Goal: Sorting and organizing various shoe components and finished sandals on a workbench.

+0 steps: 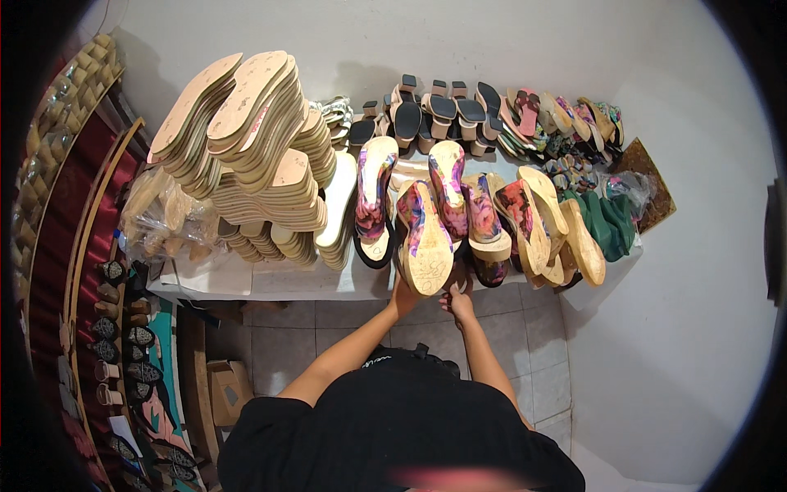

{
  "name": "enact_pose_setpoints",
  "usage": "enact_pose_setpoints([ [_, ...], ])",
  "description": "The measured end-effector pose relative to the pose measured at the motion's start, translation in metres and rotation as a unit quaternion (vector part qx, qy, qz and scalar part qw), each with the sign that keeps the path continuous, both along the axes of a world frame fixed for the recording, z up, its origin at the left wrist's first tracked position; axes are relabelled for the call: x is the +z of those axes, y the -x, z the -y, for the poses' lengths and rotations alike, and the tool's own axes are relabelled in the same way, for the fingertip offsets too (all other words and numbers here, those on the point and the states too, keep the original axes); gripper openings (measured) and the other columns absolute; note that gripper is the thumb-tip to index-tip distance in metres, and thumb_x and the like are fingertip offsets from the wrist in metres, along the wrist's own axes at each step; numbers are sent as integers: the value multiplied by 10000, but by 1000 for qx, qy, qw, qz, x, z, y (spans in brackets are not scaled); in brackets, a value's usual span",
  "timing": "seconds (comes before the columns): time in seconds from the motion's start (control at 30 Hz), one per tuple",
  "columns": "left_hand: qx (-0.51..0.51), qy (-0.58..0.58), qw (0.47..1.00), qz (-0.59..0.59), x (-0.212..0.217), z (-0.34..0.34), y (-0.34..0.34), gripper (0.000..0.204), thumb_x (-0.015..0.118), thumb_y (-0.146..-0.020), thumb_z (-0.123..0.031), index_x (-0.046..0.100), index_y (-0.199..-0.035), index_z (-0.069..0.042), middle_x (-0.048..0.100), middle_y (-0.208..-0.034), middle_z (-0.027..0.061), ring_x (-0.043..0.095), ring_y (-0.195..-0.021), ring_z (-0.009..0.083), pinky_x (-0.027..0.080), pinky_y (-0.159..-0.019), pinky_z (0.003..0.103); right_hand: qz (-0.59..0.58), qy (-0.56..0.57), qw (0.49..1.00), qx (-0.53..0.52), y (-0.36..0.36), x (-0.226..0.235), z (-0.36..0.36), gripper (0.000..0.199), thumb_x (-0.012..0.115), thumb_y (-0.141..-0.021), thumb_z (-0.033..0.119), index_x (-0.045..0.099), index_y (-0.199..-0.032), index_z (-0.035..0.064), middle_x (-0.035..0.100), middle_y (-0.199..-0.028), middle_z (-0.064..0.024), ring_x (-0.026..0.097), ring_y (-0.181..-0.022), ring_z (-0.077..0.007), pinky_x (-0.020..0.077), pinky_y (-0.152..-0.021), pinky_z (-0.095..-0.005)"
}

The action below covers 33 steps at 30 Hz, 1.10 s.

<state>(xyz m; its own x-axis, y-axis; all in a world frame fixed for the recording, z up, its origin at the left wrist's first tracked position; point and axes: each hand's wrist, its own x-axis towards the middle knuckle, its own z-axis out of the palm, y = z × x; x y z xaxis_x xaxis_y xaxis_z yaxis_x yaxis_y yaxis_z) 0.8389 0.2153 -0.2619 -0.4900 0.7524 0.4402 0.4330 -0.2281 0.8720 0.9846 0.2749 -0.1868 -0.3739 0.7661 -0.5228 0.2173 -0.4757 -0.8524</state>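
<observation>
At the front edge of the table, my left hand (402, 298) is closed round the heel end of a wooden shoe sole (426, 258). Its pale underside faces up, with marks at the heel and floral fabric edges along the front. Just right of it is my right hand (460, 303), low under the table edge with fingers curled; what they hold, if anything, is hidden in shadow. Floral sandals stand close by: one with a dark sole (373, 201) to the left, another (448, 184) behind, and a floral wedge sandal (484, 217) to the right.
Tall stacks of beige soles (254, 123) rise on the table's left, beside a clear plastic bag (176, 209). Black-bottomed heels (443, 107) line the back. Bare wooden soles (582, 238) and green shoes (607, 217) lie right. A shoe rack (106, 328) stands left, near a cardboard box (229, 389).
</observation>
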Motion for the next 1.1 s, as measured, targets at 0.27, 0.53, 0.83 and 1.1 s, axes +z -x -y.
enact_pose_setpoints([
  [0.27, -81, -32, 945, 315, 36, 2, 6, 671, 666, -675, -62, 268, -1215, -37, 430, -1147, 100, 431, -1050, 193, 362, -871, 295, -25, 8, 1000, 16, 10, -24, -4, 305, 321, -904, 247, 345, -1158, 80, 573, -771, -87, 573, -636, -162, 460, -545, -257],
  [0.53, -120, -66, 871, 471, -3, -12, 13, 553, 605, -743, -67, 302, -1205, -33, 463, -1127, 79, 461, -1009, 164, 389, -838, 273, -10, -54, 998, 9, 12, -28, 2, 330, 307, -902, 249, 453, -980, -36, 581, -754, -114, 590, -650, -196, 467, -584, -276],
  [0.83, -100, -75, 907, 402, -2, -12, 9, 429, 434, -822, -201, 335, -1209, -45, 467, -1148, 92, 488, -1006, 192, 409, -848, 305, -2, -84, 996, -17, 12, -24, 3, 353, 302, -898, 237, 463, -924, -76, 582, -757, -139, 603, -671, -216, 481, -605, -295],
  [1.1, -95, -87, 919, 374, 9, -14, 16, 410, 287, -896, -296, 343, -1220, -51, 477, -1157, 106, 519, -998, 215, 445, -836, 332, -6, -44, 999, -1, 17, -13, 4, 306, 327, -898, 208, 421, -1013, -60, 571, -834, -137, 594, -673, -225, 487, -574, -293],
])
